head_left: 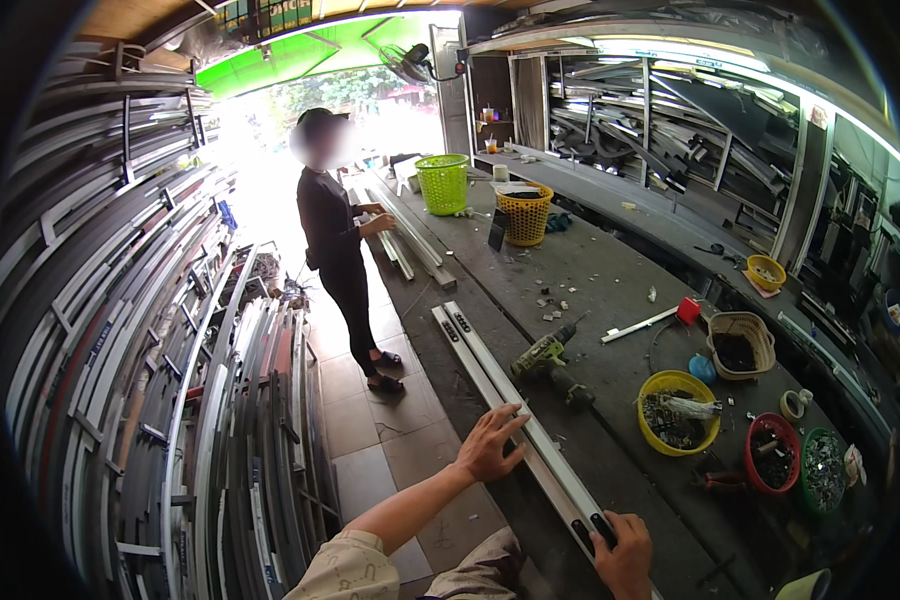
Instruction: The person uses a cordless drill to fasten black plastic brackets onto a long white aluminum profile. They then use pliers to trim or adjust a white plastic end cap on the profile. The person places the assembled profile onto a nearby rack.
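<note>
Two long silver aluminium profiles (523,405) lie side by side along the near edge of the dark worktable (610,290), with black fittings at their far and near ends. My left hand (490,444) rests across them about midway, its fingers spread over the metal. At the near end, my right hand (625,557) curls its fingers around the right-hand profile, beside a black fitting. A green cordless drill (542,356) lies on the table just right of the profiles.
A yellow bowl (654,440) of small hardware, a red basket (792,476), a green basket (836,475) and a cream basket (767,328) stand at right. Farther off are green (442,186) and yellow bins (526,222). A person in black (328,215) stands beside more profiles. Racks (120,350) line the left.
</note>
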Demonstrator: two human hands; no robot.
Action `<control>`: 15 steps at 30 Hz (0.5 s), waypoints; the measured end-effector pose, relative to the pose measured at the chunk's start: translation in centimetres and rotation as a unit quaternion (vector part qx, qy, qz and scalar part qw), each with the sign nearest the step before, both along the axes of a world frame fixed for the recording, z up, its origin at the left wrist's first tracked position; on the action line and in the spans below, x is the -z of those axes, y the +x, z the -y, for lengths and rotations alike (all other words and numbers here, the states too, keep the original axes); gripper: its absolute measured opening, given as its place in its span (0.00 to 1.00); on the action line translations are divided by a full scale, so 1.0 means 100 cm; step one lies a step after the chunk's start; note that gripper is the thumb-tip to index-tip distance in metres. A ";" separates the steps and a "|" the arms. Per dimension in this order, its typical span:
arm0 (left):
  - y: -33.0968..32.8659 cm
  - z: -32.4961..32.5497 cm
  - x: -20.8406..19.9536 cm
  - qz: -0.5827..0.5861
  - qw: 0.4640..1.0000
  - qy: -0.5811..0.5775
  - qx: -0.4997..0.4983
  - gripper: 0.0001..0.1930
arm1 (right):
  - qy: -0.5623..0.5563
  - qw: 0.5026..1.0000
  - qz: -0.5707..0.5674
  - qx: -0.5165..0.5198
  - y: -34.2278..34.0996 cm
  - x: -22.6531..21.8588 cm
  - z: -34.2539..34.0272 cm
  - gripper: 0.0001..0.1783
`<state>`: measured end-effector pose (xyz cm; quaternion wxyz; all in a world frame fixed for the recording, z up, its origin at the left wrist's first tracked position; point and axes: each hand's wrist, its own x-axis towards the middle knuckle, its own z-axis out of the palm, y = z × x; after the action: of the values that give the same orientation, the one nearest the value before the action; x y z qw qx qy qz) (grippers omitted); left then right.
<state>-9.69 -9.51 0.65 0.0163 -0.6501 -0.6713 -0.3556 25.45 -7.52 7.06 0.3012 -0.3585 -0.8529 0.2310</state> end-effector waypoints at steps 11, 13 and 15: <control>-0.001 -0.001 0.005 -0.013 0.999 0.016 -0.030 0.29 | 0.022 1.000 -0.007 -0.017 -0.002 0.012 -0.005 0.17; -0.001 -0.001 0.004 -0.016 0.999 0.040 -0.027 0.29 | 0.035 0.999 -0.018 -0.025 -0.003 0.011 -0.006 0.17; -0.001 0.000 0.003 -0.014 0.998 0.050 -0.027 0.28 | 0.032 0.999 -0.026 -0.031 -0.003 0.009 -0.004 0.16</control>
<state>-9.81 -9.52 0.37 0.0678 -0.6349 -0.6695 -0.3796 25.10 -7.10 6.21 0.3271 -0.3159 -0.8624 0.2223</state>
